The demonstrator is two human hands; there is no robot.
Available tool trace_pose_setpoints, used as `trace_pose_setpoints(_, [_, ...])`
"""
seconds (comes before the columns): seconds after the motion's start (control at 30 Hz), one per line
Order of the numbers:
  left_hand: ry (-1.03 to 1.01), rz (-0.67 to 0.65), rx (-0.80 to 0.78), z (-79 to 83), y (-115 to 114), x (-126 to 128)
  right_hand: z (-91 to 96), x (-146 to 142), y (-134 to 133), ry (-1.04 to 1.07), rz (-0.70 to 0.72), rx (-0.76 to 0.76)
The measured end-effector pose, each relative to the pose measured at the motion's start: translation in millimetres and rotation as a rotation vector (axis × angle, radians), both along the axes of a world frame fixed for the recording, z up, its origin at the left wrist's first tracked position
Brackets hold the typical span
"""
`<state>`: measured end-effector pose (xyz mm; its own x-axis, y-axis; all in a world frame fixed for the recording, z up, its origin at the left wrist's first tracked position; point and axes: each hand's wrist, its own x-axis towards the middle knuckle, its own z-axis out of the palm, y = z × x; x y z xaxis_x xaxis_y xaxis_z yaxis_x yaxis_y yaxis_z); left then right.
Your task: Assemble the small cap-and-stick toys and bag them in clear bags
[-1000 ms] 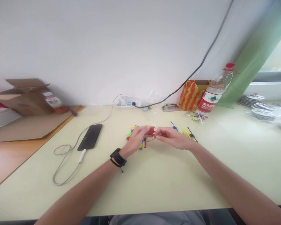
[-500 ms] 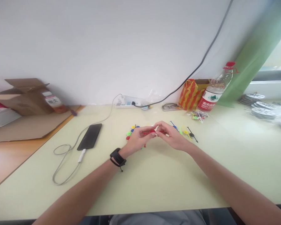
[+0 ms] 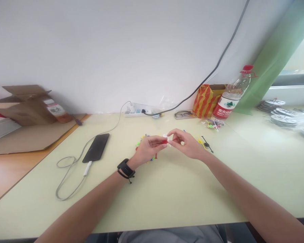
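Note:
Above the table, the fingertips of both my hands meet over small plastic parts. My left hand [image 3: 150, 147], with a black watch on its wrist, pinches a small red plastic piece [image 3: 164, 141]. My right hand [image 3: 186, 144] is closed in a pinch at a small white plastic piece [image 3: 165, 135] touching the red one; the fingers partly cover both. Beside and behind the left hand lie several coloured plastic parts, with a red stick [image 3: 156, 156] near its fingers. A yellow part [image 3: 200, 141] and a black hand-shaped pointer [image 3: 207, 144] lie right of my right hand.
A phone [image 3: 96, 147] with a looped cable lies left. Along the wall are a power strip [image 3: 135, 110], glasses [image 3: 183, 114], a striped bag [image 3: 204, 101] and a large bottle [image 3: 228, 101]. Stacked discs [image 3: 283, 119] stand far right, a cardboard box [image 3: 27, 108] far left.
A white piece now shows at the fingertips above the red one. The right hand has shifted slightly and covers more of the parts behind it. The left hand keeps its pinch.

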<state>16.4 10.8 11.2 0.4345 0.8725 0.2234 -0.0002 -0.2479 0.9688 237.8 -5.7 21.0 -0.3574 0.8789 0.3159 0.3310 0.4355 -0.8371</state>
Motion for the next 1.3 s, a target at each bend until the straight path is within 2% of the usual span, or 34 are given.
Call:
trace_pose_setpoints(0.17, [0.036,-0.067,0.013,0.1,-2,-1,4.6,10,5,0.095,0.082,-0.158])
trace_pose_setpoints(0.27, [0.05,-0.11,0.022,0.6,-3,-1,5.4,12,4,0.114,0.103,-0.201])
trace_pose_setpoints(0.53, [0.04,-0.15,-0.015,9.7,-7,-1,1.7,9,5,0.169,0.07,-0.191])
trace_pose_setpoints(0.6, [0.014,-0.127,-0.027,7.8,-5,-1,-0.6,7,6,0.192,0.015,-0.167])
trace_pose_setpoints(0.73, [-0.08,-0.038,-0.072,0.5,3,-1,-2.5,4,7,0.18,-0.158,-0.022])
trace_pose_setpoints(0.87, [-0.11,-0.006,-0.113,-0.5,7,-3,-0.1,2,5,0.089,-0.1,0.043])
trace_pose_setpoints(1.13, [-0.12,0.005,-0.131,3.3,6,-4,-0.2,-6,-3,0.135,-0.112,0.034])
trace_pose_setpoints(1.3, [-0.118,-0.001,-0.117,3.3,7,-4,-3.0,0,2,0.105,-0.078,-0.13])
